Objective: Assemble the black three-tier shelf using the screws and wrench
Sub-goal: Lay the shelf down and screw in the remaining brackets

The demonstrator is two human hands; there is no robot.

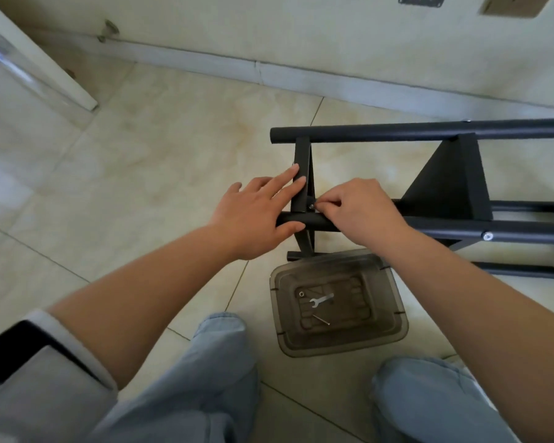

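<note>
The black shelf frame (429,131) lies on its side on the tiled floor, its round posts running to the right. My left hand (256,212) rests on the end tier (302,155), fingers straight along its edge and thumb against the near post (317,222). My right hand (359,207) pinches a small screw (312,206) at the joint between that tier and the near post. A silver wrench (321,300) lies in the smoky plastic bin (394,314) just below the frame.
A second tier panel (445,180) stands further right on the frame. The bin also holds a long screw (320,320) and a small washer (301,294). My knees in light jeans are at the bottom. A wall and skirting run along the back, a white door at left.
</note>
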